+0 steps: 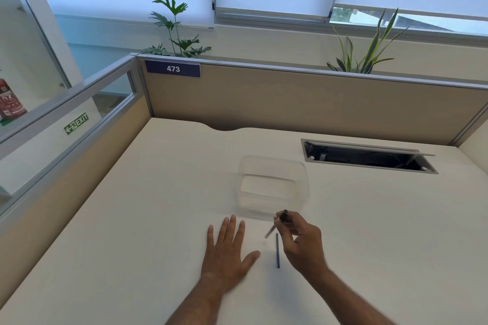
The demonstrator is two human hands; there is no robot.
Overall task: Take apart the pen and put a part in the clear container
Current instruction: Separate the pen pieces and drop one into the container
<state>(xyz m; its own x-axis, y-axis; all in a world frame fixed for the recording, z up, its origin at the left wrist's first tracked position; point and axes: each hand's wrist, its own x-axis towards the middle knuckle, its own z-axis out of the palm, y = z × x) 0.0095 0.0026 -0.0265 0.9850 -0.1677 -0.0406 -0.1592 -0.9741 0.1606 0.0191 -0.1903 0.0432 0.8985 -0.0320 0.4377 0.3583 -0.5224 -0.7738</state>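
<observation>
Pen barrel [277, 224] held tilted; refill [277, 250] flat near empty clear container [273, 185].

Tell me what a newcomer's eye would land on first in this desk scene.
First, the two bare hands low in the middle: the left hand lies flat on the cream desk, while the right hand pinches a dark pen barrel. A thin dark ink refill lies between them, and just beyond sits the empty clear plastic container.

The left hand [227, 252] lies flat, palm down, on the bench [148, 206]. The right hand [301, 240] pinches a tilted pen barrel [278, 223] just before the clear container [273, 185]. A thin dark refill [277, 250] lies between the hands.
</observation>
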